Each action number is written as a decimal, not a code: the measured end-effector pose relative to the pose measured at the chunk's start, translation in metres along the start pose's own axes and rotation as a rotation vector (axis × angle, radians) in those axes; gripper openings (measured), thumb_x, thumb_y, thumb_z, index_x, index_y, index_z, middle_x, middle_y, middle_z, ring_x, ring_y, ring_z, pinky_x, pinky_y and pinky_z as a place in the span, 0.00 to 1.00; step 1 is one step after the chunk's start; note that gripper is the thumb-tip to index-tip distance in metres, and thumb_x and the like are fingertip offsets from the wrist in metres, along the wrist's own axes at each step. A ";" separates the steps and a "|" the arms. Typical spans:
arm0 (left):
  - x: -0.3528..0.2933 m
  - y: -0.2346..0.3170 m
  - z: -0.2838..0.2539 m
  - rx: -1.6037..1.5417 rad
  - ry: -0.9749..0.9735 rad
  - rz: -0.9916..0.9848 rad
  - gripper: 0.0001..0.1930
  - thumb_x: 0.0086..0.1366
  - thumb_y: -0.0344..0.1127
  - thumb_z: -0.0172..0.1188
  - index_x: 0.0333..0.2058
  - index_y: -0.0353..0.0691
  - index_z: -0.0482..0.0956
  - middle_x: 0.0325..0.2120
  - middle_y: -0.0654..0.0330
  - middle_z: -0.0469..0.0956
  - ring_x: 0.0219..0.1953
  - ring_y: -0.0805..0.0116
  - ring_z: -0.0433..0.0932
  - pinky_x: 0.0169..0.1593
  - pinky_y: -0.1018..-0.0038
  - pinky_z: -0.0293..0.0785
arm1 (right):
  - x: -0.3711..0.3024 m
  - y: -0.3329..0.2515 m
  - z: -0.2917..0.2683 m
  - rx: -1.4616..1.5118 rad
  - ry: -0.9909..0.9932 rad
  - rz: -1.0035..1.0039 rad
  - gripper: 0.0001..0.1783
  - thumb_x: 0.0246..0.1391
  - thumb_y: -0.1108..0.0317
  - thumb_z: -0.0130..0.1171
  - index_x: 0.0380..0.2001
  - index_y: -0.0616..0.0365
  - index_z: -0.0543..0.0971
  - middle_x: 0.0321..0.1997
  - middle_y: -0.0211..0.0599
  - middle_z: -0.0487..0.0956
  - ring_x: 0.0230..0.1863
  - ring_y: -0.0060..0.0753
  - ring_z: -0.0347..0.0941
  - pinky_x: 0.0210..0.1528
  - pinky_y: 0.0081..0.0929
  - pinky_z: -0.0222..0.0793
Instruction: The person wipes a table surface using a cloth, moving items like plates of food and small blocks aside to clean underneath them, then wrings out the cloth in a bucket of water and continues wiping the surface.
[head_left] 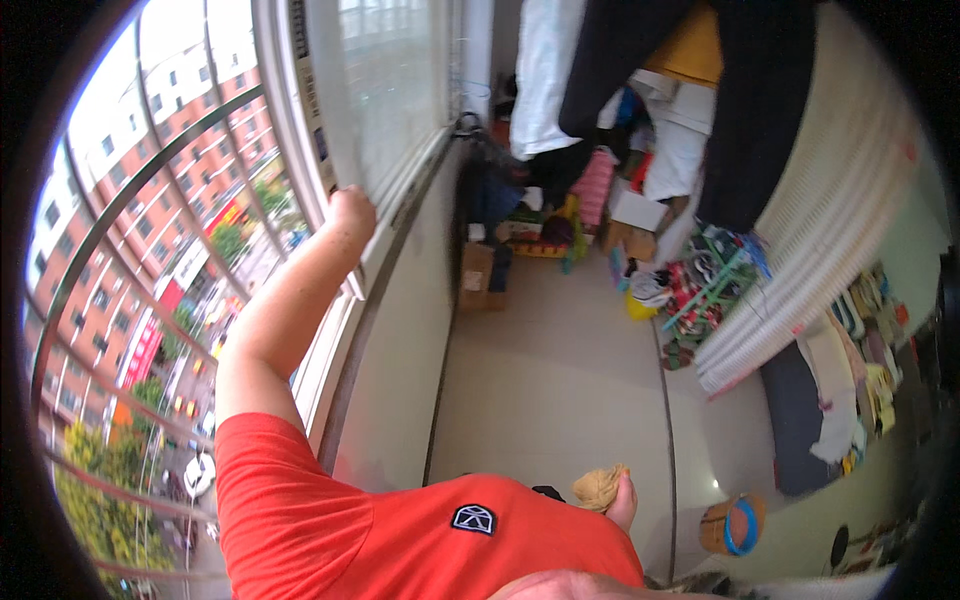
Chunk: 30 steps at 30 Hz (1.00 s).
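Observation:
My left arm reaches out to the open window at the left. My left hand (352, 213) is closed at the edge of the sliding window sash (388, 110), with its fingers partly hidden behind the knuckles. Low in the view, beside my red shirt, my right hand (624, 503) is closed round a crumpled tan cloth (597, 487). Part of the cloth bulges out from the fingers, above the tiled floor (550, 400).
Curved metal bars (150, 170) stand outside the window, with a street below. Dark trousers (755, 120) hang overhead at the far side. Boxes (478, 275) and piled clothes lie beneath. A long pale curtain (830, 190) and a bin with a blue rim (740, 527) are at the right.

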<state>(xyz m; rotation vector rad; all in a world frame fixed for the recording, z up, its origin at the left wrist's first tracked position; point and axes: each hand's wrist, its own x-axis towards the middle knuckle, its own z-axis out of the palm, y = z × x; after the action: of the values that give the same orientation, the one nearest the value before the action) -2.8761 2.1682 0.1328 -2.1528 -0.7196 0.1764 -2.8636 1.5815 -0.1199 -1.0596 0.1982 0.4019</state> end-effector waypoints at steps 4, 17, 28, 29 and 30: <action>-0.095 -0.007 -0.022 -0.098 -0.064 -0.083 0.08 0.57 0.36 0.57 0.32 0.48 0.86 0.36 0.65 0.82 0.43 0.66 0.75 0.39 0.71 0.77 | -0.016 -0.005 -0.004 0.014 0.094 0.102 0.23 0.64 0.51 0.46 0.46 0.63 0.71 0.43 0.40 0.75 0.40 0.37 0.76 0.41 0.39 0.76; -0.435 -0.009 -0.094 -0.380 0.236 -0.433 0.08 0.51 0.23 0.53 0.31 0.38 0.77 0.30 0.57 0.76 0.40 0.55 0.74 0.42 0.63 0.73 | -0.027 -0.008 -0.075 -0.035 -0.281 0.272 0.18 0.65 0.53 0.46 0.38 0.58 0.73 0.38 0.34 0.76 0.37 0.30 0.75 0.38 0.33 0.75; -0.627 -0.003 -0.110 -0.400 0.127 -0.661 0.14 0.61 0.25 0.47 0.45 0.31 0.75 0.41 0.48 0.76 0.47 0.49 0.72 0.50 0.63 0.69 | -0.033 -0.017 -0.101 -0.035 -0.427 0.368 0.20 0.63 0.52 0.49 0.42 0.60 0.73 0.40 0.34 0.76 0.40 0.27 0.74 0.42 0.30 0.73; -0.637 0.002 -0.112 -0.389 0.148 -0.685 0.14 0.61 0.25 0.48 0.45 0.32 0.75 0.42 0.48 0.76 0.48 0.49 0.72 0.51 0.63 0.69 | -0.030 -0.017 -0.104 -0.084 -0.418 0.349 0.19 0.63 0.52 0.50 0.42 0.59 0.74 0.41 0.33 0.76 0.41 0.26 0.73 0.43 0.29 0.73; -0.647 0.002 -0.130 -0.387 0.119 -0.775 0.14 0.62 0.25 0.49 0.45 0.32 0.75 0.43 0.48 0.77 0.48 0.49 0.73 0.51 0.63 0.70 | -0.028 -0.016 -0.103 -0.096 -0.418 0.353 0.19 0.63 0.52 0.50 0.41 0.59 0.73 0.40 0.34 0.76 0.40 0.28 0.74 0.42 0.31 0.73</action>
<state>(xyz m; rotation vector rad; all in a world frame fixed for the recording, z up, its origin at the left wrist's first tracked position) -3.3622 1.7221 0.1372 -2.0371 -1.5460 -0.5328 -2.8795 1.4782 -0.1470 -1.0115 -0.0100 0.9473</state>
